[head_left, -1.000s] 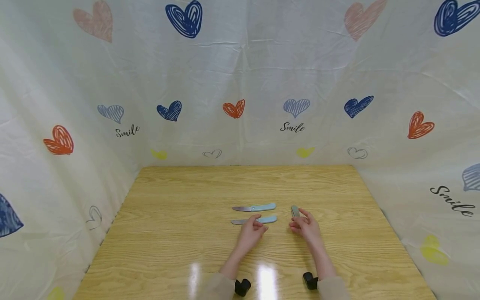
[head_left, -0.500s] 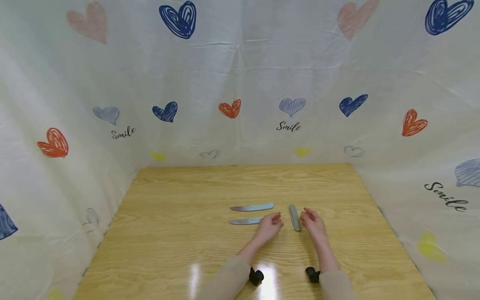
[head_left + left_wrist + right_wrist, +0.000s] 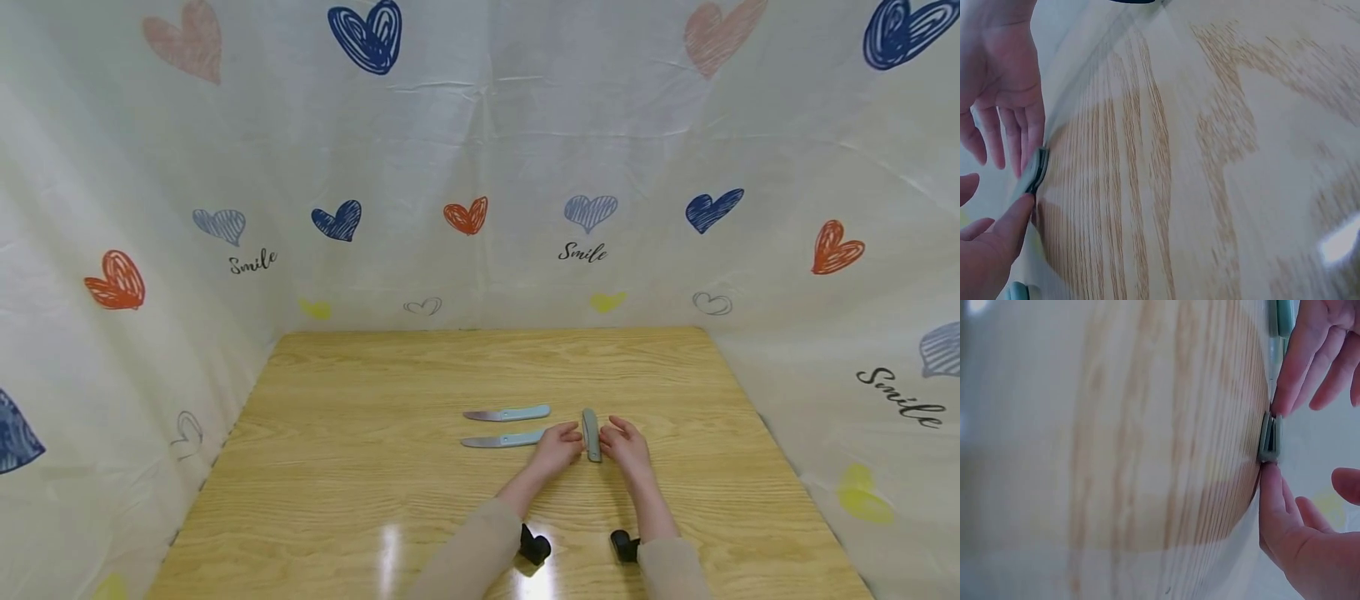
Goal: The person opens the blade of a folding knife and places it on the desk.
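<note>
A folded grey-green folding knife (image 3: 591,435) lies lengthwise on the table between my two hands. My left hand (image 3: 558,448) is at its left side, index fingertip against it in the left wrist view. From the other side, my right hand (image 3: 627,450) has a fingertip at the knife, with fingers fairly straight. The right wrist view shows the slotted end of the folded knife (image 3: 1270,439) between both hands' fingertips. To the left lie two unfolded knives with light-blue handles, an upper knife (image 3: 507,413) and a lower knife (image 3: 502,440), whose handle end my left hand partly covers.
The wooden table (image 3: 360,500) has a glossy surface with light reflections near its front. A white curtain (image 3: 480,150) printed with hearts and "Smile" stands behind and at both sides. A black wrist camera (image 3: 536,546) is on the left forearm.
My left hand has moved right, from over the lower blue-handled knife to the folded knife's left side. My right hand has shifted slightly right, uncovering the folded knife.
</note>
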`<state>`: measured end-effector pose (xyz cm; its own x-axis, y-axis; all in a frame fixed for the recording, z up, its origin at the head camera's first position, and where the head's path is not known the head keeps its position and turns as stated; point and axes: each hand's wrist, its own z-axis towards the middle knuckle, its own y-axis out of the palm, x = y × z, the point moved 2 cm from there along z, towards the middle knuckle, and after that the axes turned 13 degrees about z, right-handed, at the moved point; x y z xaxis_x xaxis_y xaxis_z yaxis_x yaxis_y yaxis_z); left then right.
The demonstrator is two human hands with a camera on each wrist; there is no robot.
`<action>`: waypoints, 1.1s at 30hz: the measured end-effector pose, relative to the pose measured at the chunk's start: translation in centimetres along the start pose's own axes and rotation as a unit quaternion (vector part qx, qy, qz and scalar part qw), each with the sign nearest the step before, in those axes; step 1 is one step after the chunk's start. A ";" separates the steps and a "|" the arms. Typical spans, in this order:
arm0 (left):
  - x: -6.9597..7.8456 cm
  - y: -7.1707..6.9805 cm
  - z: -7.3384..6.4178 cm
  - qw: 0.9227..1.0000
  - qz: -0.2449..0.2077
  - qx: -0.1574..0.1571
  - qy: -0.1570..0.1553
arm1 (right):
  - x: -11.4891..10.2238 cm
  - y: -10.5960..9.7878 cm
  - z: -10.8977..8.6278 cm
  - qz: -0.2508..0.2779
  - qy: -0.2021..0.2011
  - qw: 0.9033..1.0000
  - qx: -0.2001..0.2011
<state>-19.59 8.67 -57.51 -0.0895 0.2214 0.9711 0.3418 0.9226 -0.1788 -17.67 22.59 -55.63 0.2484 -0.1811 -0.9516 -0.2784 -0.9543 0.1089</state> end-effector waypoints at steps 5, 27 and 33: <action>-2.1 0.6 1.5 0.999 -0.017 -0.017 0.041 | 0.0 0.0 0.0 0.004 -0.004 1.000 0.002; 0.7 -0.9 -0.4 0.993 -0.110 0.033 -0.003 | -0.1 0.3 -0.5 0.000 -0.011 1.000 -0.024; 1.6 -2.9 -0.8 0.994 -0.094 0.052 -0.026 | -0.6 1.5 -1.1 0.031 -0.026 0.997 -0.068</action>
<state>-20.01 6.10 -55.32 -0.1923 0.0557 0.9797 0.2162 0.9763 -0.0131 -17.26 20.99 -54.60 0.1853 -0.2306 -0.9552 -0.1618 -0.9660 0.2018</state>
